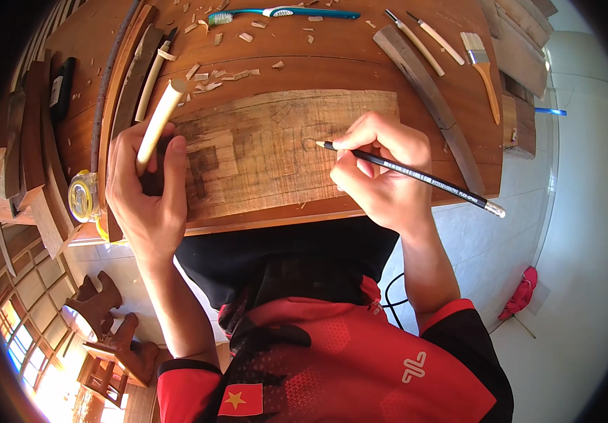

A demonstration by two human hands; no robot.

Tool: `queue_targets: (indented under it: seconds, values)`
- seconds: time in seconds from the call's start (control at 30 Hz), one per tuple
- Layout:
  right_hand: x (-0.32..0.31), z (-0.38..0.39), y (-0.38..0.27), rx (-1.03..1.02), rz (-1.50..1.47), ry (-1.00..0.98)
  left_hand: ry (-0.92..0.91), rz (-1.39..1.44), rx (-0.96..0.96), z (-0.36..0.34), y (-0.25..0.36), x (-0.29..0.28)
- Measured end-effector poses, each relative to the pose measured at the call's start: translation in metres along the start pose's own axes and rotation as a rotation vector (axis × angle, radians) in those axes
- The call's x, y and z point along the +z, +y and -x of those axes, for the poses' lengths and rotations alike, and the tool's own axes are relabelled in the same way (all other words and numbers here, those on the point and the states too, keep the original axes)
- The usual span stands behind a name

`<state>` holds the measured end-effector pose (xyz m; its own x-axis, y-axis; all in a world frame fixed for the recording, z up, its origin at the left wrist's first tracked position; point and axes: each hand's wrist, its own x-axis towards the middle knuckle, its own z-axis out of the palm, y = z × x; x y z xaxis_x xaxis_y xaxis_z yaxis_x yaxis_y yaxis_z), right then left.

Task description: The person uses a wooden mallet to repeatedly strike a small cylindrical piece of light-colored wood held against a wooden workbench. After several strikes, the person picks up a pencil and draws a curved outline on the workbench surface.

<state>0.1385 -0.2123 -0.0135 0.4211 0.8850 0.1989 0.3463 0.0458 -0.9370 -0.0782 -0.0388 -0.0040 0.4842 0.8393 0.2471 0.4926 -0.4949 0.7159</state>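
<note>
My right hand [392, 173] grips a black pencil [452, 187] with a white eraser end. The pencil's sharpened tip meets or hovers just over a flat wooden board [254, 173], near faint pencil lines. My left hand [145, 201] is closed around a pale round wooden handle [159, 125], which points up and away from me. The handle's lower end is hidden in the palm, so its kind does not show. That hand rests by the board's left end. Outlines and shallow cut marks show on the board's face.
Wood chips [209, 87] lie scattered beyond the board, below a teal toothbrush [304, 12]. Two pale-handled carving tools [416, 46], a flat brush [483, 70] and a curved wood strip [438, 113] lie at right. A tape measure [83, 196] sits by the left edge, near stacked wood pieces [36, 141].
</note>
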Motion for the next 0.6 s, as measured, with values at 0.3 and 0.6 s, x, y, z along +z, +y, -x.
queue_targets:
  seconds: [0.3,0.6]
  values:
    - [0.0005,-0.0017,-0.0016,-0.007,0.050,0.007,0.004,-0.014,0.018,-0.0004,0.0004,0.0000]
    - [0.0004,-0.0040,0.0001,-0.019,0.060,-0.038,0.014,-0.001,0.030,-0.0006,-0.0020,0.0010]
